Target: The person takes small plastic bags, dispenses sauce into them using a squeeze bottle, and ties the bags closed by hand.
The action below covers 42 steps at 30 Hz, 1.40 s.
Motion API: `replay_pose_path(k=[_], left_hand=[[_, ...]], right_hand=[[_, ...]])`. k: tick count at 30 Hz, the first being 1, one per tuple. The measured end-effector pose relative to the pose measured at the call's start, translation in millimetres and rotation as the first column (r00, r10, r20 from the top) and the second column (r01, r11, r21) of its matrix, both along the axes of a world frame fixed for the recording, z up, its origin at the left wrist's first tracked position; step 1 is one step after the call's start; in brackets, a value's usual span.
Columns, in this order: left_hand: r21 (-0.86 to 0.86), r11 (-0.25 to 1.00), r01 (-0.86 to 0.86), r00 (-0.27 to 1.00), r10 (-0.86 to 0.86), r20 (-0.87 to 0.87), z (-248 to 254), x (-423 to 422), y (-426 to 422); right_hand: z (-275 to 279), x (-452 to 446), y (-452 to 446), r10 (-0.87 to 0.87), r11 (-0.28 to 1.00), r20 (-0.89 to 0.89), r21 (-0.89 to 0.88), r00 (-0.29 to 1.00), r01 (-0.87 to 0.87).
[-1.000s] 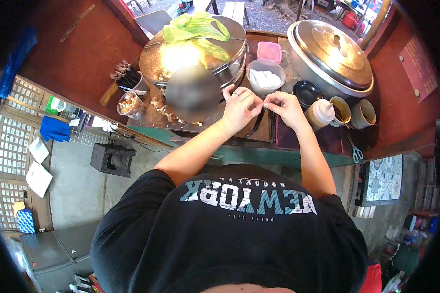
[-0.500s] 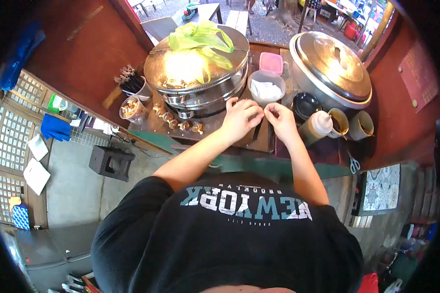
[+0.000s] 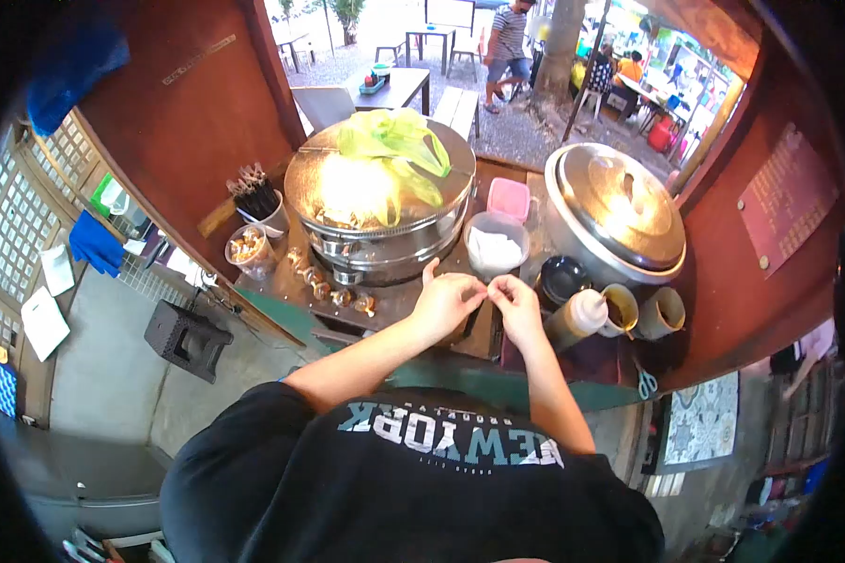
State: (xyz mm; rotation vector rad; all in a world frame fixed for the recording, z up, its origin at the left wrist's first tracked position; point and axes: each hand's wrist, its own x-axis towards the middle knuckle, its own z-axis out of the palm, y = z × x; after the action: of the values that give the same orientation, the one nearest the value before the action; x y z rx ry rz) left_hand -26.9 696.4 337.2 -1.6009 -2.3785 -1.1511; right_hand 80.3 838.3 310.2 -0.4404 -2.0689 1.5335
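Note:
My left hand (image 3: 448,302) and my right hand (image 3: 518,306) meet over the counter's front edge, thumbs and fingertips pinched together. Anything between them is too small to make out. Just beyond stands a clear plastic tub (image 3: 497,246) with something white inside, its pink lid (image 3: 509,199) behind it. To the right of my right hand are a black bowl (image 3: 563,279) and a squeeze bottle (image 3: 577,317) of brownish liquid. On the left, several small knotted bags (image 3: 342,297) of brown stuff lie in a row near a clear cup (image 3: 251,251) filled with similar ones.
A round steel warmer (image 3: 380,188) carries a green plastic bag (image 3: 394,150). A large lidded pot (image 3: 620,211) stands right, with two cups (image 3: 662,314) in front and scissors (image 3: 646,383) at the edge. A cup (image 3: 274,218) holds dark-wrapped sticks. Outside, a person (image 3: 510,52) walks by.
My view has tipped upward, so more of the outdoor tables and a walking person show. Both hands stay pinched together in front of the tub.

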Motion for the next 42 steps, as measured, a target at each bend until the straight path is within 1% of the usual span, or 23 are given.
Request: replay_pose_path(k=[1, 2, 3, 5, 7, 10, 13, 17, 18, 21, 24, 27, 28, 31, 32, 33, 34, 35, 36, 37, 39, 40, 42], left_hand=[[-0.005, 1.000, -0.014, 0.997, 0.014, -0.075, -0.1, 1.3, -0.2], [0.003, 0.999, -0.033, 0.996, 0.033, -0.081, -1.6, 1.4, 1.5], [0.008, 0.999, -0.050, 0.995, 0.051, -0.085, -0.7, 1.8, 2.9], [-0.024, 0.996, -0.089, 0.994, 0.087, -0.070, 1.7, 1.9, 5.5], [-0.051, 0.994, -0.099, 0.993, 0.095, -0.069, 9.8, 2.9, 5.1], [-0.084, 0.995, -0.058, 0.997, 0.053, -0.064, 22.7, 4.6, 5.2], [-0.094, 0.995, -0.024, 0.999, 0.021, -0.032, 27.4, 2.7, 7.8], [-0.035, 0.999, 0.025, 0.999, -0.026, -0.028, 49.2, 7.2, 0.7], [-0.019, 0.999, 0.030, 0.999, -0.030, -0.021, 52.6, 8.8, -1.8], [-0.023, 0.997, 0.073, 0.997, -0.072, 0.035, 64.7, 11.9, -10.2], [0.009, 0.998, 0.065, 0.990, -0.065, 0.123, 75.5, 9.9, -14.4], [0.096, 0.992, 0.083, 0.991, -0.092, 0.095, 76.1, 12.9, -18.4], [0.116, 0.989, 0.090, 0.991, -0.101, 0.088, 74.6, 13.8, -18.9], [0.153, 0.981, 0.117, 0.986, -0.133, 0.099, 68.2, 18.4, -19.0], [0.153, 0.980, 0.128, 0.981, -0.148, 0.122, 67.6, 18.8, -17.7], [0.149, 0.979, 0.137, 0.976, -0.159, 0.147, 65.4, 18.4, -16.9], [0.185, 0.969, 0.163, 0.965, -0.196, 0.174, 62.1, 16.1, -14.6], [0.202, 0.957, 0.207, 0.939, -0.252, 0.233, 61.7, 13.1, -12.8], [0.197, 0.961, 0.196, 0.946, -0.238, 0.220, 66.4, 14.2, -14.0], [0.195, 0.963, 0.186, 0.953, -0.226, 0.203, 72.8, 16.1, -15.8], [0.181, 0.968, 0.172, 0.950, -0.211, 0.228, 79.7, 15.3, -15.5], [0.207, 0.966, 0.152, 0.965, -0.190, 0.179, 80.5, 15.7, -15.5], [0.159, 0.972, 0.175, 0.850, -0.231, 0.474, 86.3, 14.2, -18.2]], right_hand=[[0.6, -0.9, -1.0, 0.000, 1.000, 0.005, -0.010, 1.000, 0.000], [0.3, -1.5, -2.8, -0.004, 1.000, 0.002, -0.002, 1.000, 0.004], [11.5, -0.5, -7.7, -0.035, 0.997, 0.063, 0.077, 0.997, 0.030], [12.9, -2.7, -10.3, -0.061, 0.987, 0.054, 0.153, 0.997, 0.052], [21.0, -1.6, -16.8, -0.069, 0.951, 0.011, 0.302, 0.998, 0.062], [32.7, -0.2, -26.9, -0.084, 0.935, -0.009, 0.346, 0.996, 0.082], [40.4, 0.7, -28.8, -0.096, 0.924, -0.084, 0.364, 0.992, 0.120], [58.3, 5.2, -36.7, -0.139, 0.923, -0.150, 0.339, 0.979, 0.183], [59.5, 6.1, -37.4, -0.128, 0.910, -0.204, 0.366, 0.971, 0.197], [64.7, 11.5, -44.9, -0.148, 0.951, -0.222, 0.237, 0.964, 0.200], [76.1, 13.1, -48.3, -0.106, 0.972, -0.333, 0.166, 0.937, 0.169], [88.3, 19.2, -52.6, -0.119, 0.973, -0.278, 0.158, 0.953, 0.167], [92.1, 19.5, -55.1, -0.129, 0.974, -0.299, 0.139, 0.946, 0.177], [79.4, 18.3, -47.8, -0.157, 0.923, -0.309, 0.292, 0.938, 0.251], [78.3, 17.8, -49.2, -0.181, 0.892, -0.316, 0.346, 0.931, 0.291], [84.0, 18.9, -50.9, -0.175, 0.827, -0.350, 0.455, 0.920, 0.331], [86.5, 19.1, -50.2, -0.166, 0.815, -0.355, 0.476, 0.920, 0.331], [92.4, 19.6, -48.8, -0.147, 0.818, -0.374, 0.475, 0.916, 0.325], [96.0, 18.1, -49.2, -0.158, 0.840, -0.407, 0.424, 0.900, 0.340], [104.2, 18.3, -48.7, -0.149, 0.819, -0.438, 0.447, 0.887, 0.359], [109.1, 15.4, -49.9, -0.121, 0.886, -0.453, 0.351, 0.883, 0.302], [110.1, 15.2, -50.9, -0.106, 0.929, -0.439, 0.276, 0.892, 0.246], [111.6, 16.2, -51.1, -0.078, 0.986, -0.420, 0.101, 0.904, 0.132]])
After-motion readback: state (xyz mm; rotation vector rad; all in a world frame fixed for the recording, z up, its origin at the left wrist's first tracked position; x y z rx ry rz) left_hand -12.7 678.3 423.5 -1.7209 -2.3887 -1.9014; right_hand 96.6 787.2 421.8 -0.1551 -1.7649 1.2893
